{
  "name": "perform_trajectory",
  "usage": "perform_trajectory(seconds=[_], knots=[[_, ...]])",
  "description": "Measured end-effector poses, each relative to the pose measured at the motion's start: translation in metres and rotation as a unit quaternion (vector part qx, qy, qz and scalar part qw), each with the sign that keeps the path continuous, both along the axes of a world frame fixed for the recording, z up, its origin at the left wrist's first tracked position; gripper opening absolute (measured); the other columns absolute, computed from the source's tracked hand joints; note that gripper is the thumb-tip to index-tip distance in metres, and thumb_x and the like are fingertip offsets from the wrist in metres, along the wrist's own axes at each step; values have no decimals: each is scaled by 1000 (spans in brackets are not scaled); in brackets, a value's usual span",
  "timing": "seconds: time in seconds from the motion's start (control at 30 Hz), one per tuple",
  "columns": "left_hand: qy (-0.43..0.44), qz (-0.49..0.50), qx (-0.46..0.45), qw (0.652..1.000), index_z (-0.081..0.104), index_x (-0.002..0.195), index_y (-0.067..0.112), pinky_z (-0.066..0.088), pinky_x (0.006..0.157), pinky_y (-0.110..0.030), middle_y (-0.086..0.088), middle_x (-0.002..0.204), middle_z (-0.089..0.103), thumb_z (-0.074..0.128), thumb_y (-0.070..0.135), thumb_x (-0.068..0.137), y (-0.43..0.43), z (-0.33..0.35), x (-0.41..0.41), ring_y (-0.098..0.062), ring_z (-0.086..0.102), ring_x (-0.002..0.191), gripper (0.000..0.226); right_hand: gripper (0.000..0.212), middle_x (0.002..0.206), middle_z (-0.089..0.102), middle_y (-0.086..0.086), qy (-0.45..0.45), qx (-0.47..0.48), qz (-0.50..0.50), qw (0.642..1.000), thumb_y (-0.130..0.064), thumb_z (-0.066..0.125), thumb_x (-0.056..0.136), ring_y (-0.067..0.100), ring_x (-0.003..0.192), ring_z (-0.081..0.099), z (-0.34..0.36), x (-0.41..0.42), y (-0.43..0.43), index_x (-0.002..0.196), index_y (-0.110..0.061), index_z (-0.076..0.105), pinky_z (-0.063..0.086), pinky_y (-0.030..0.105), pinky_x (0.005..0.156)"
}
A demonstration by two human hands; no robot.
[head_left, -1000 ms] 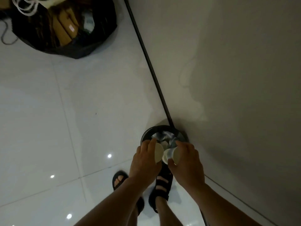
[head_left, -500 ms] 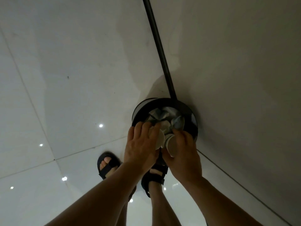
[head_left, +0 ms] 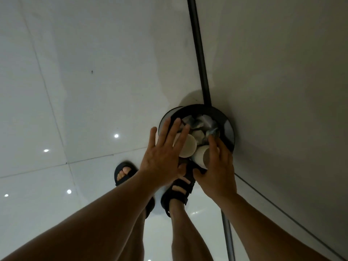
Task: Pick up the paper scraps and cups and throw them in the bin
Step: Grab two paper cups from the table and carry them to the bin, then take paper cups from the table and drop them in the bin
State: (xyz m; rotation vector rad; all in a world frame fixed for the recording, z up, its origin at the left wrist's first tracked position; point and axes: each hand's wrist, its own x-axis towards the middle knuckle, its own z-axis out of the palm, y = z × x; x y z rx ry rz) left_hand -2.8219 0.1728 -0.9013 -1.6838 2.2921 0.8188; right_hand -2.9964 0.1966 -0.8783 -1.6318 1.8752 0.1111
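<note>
Since half a second ago, drawn closer over the black bin (head_left: 228, 132) at the foot of the wall (head_left: 282, 91). Grip let go on both sides: left hand (head_left: 162, 157) now splayed flat, straight fingers across one white cup (head_left: 186, 146); right hand (head_left: 216, 170) loosened too, fingers laid straight over the second cup (head_left: 199, 156), thumb clear. Both cups on their sides at the bin's near rim, above crumpled paper scraps (head_left: 201, 122) inside.
</note>
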Motion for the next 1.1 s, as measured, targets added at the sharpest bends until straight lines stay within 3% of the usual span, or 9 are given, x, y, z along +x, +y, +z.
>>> perform_trajectory(seconds=[0.17,0.37,0.6,0.77,1.1], knots=[[-26,110,10,994,-14,150,24,2,115,-56,-6,160,-10,30,76,70,-14,75,59,-31,-16,145,105,102,160,13,9,53,-5,69,996,-48,73,77,35,146,13,66,14,-12,154,-33,8,32,56,108],[-62,223,-20,973,-16,149,25,3,116,-54,-4,160,-12,47,69,78,-16,196,141,-30,-17,145,104,89,158,22,13,51,-76,125,988,-52,68,81,34,144,18,186,77,-57,153,-26,23,30,54,110],[-67,357,-92,927,-15,149,26,7,117,-52,-3,160,-8,46,68,79,38,356,184,-29,-14,146,102,85,161,12,5,-17,-104,244,964,-60,56,86,27,147,8,326,167,-63,154,-33,13,27,52,114],[-96,482,-124,862,-11,150,25,8,118,-51,-2,161,-7,44,70,79,105,445,193,-27,-13,147,100,84,161,7,0,-44,-125,349,928,-66,50,86,24,147,4,404,216,-31,152,-37,7,26,51,112],[-125,701,-165,682,-5,151,24,12,117,-50,-3,161,-2,47,69,79,311,558,183,-27,-7,147,100,84,162,4,-1,-71,-156,580,796,-69,45,86,23,147,0,519,293,100,153,-37,6,21,48,113]])
